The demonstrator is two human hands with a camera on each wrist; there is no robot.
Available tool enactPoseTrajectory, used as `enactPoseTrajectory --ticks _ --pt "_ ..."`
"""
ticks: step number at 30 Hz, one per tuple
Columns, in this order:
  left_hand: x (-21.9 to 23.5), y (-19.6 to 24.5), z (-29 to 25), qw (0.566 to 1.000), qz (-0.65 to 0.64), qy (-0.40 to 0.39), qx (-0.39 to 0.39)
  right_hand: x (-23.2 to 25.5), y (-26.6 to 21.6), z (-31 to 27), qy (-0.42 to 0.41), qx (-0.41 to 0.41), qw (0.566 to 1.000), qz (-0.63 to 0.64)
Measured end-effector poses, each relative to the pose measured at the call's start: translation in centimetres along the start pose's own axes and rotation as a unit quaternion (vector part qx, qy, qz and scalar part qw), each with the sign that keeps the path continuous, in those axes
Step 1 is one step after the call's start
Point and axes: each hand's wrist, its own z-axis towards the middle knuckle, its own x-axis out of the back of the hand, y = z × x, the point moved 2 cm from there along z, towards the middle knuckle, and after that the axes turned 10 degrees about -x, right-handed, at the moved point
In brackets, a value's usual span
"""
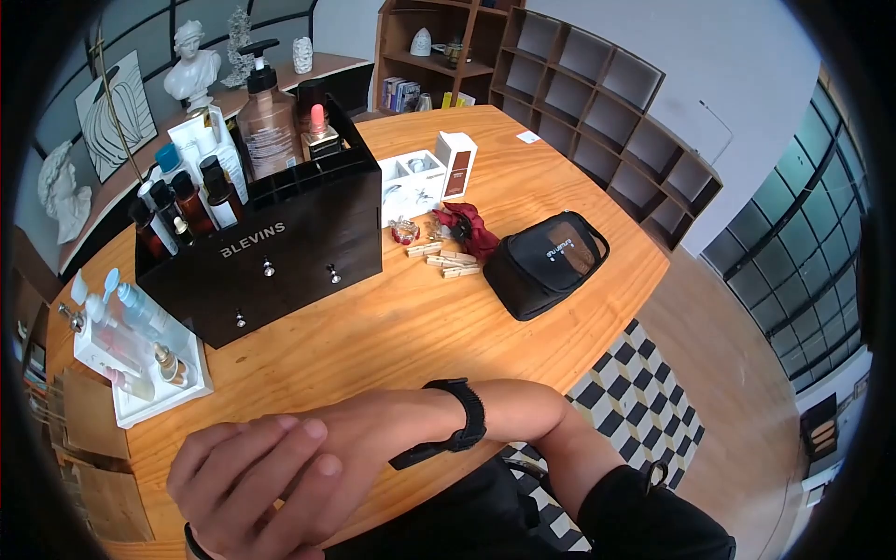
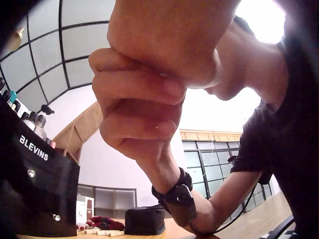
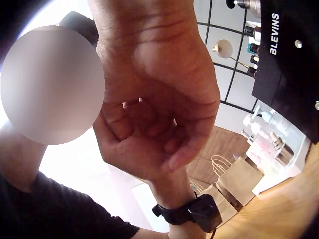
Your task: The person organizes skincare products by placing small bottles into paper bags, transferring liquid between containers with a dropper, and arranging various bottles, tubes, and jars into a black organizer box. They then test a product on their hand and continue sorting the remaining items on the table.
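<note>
My two hands are clasped together low in front of me. Fingers of the left hand (image 1: 252, 485) curl over the right hand (image 1: 359, 425), whose own fingers are largely covered in the head view. Curled fingers (image 2: 137, 89) bunch between the palms in the left wrist view. From the right wrist, the right palm (image 3: 154, 69) arches over the left hand (image 3: 139, 159), with small gaps of light between fingers. A black strap (image 1: 457, 420) circles the right wrist, and another black wristband (image 3: 187, 214) sits on the left wrist. No tool or object shows in either hand.
A black BLEVINS organizer (image 1: 271, 252) full of bottles stands on the wooden table (image 1: 373, 345). Left of it is a white tray (image 1: 154, 411) of bottles. Toward the right lie clothespins (image 1: 453, 261), a dark red flower (image 1: 471, 229), white boxes (image 1: 411, 191) and a black bag (image 1: 541, 271).
</note>
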Motion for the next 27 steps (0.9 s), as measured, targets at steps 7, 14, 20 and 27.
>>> enactPoseTrajectory --ticks 7,14,20,27 --pt "0.4 -0.6 0.2 0.999 -0.003 -0.026 -0.032 -0.1 -0.1 0.3 -0.028 0.029 0.999 -0.029" --pt "-0.6 -0.6 -0.1 0.998 0.031 0.016 -0.048 -0.5 3.1 -0.6 -0.066 0.086 0.988 -0.108" --pt "-1.3 -0.2 -0.8 0.998 0.001 0.043 -0.053 0.2 3.7 -3.1 -0.017 -0.103 0.994 -0.023" --pt "-1.5 -0.2 -0.6 0.995 -0.006 0.073 -0.066 0.6 3.5 -2.9 -0.023 -0.093 0.993 -0.068"
